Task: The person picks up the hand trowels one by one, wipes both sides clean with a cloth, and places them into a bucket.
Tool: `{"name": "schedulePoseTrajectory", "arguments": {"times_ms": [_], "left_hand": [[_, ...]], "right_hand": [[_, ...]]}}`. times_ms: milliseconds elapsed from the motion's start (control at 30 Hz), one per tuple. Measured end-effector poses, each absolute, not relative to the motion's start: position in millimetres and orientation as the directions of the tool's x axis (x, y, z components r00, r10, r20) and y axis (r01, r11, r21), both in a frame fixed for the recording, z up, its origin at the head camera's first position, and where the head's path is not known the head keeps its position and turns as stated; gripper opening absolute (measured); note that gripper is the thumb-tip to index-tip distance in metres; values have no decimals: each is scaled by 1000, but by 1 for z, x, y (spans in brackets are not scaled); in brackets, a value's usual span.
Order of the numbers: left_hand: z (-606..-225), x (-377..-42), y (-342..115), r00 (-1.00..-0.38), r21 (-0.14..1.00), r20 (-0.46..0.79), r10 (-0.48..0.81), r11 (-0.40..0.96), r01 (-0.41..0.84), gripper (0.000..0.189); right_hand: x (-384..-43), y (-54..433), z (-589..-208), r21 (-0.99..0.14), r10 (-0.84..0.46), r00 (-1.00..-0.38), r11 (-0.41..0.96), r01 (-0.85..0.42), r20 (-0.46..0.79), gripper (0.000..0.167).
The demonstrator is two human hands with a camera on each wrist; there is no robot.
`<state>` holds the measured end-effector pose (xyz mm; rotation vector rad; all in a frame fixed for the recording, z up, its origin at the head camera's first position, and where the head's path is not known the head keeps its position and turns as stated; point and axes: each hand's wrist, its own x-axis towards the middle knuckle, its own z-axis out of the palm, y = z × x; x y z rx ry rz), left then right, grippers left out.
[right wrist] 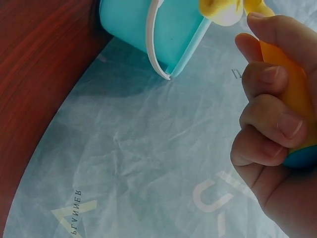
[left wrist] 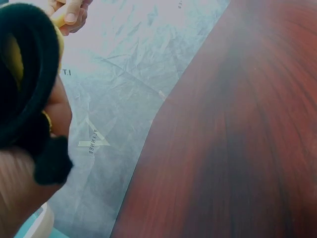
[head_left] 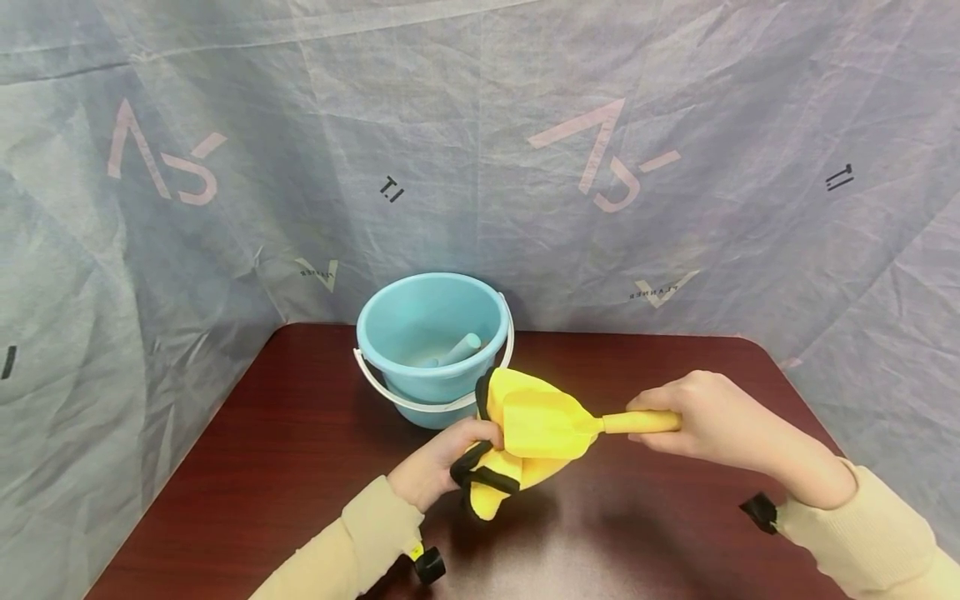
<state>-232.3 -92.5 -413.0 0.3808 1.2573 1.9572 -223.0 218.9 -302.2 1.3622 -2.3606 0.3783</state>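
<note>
My right hand (head_left: 701,417) grips the yellow handle of a toy shovel (head_left: 543,425), its fingers wrapped round it in the right wrist view. The shovel's blade points left over the table. Behind and below the blade lies a yellow cloth with black edging (head_left: 487,500). My left hand (head_left: 442,458) holds the cloth near the blade's tip; its black edge fills the left side of the left wrist view and hides most of the fingers. Just behind stands a light blue bucket (head_left: 427,387) with a white handle hanging down in front.
Inside the bucket lies a light blue rod-like handle (head_left: 461,348); the rest of that object is hidden. Dark red wood makes up the table (head_left: 285,433). A grey printed cloth backdrop (head_left: 465,142) rises behind the table and along its sides.
</note>
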Motion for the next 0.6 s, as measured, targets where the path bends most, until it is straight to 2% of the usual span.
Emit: {"name": "schedulePoseTrajectory", "arguments": {"times_ms": [267, 467, 600], "left_hand": [[-413, -232, -90, -650, 862, -80, 756, -276, -426, 38], [-412, -233, -91, -628, 859, -41, 777, -294, -419, 40], [-411, -233, -95, -643, 873, -77, 762, -260, -412, 40]], "right_hand": [[-222, 218, -302, -67, -756, -466, 494, -867, 459, 29], [-223, 217, -304, -57, -760, -448, 481, -875, 471, 28], [-224, 217, -304, -42, -762, -443, 483, -875, 473, 29]]}}
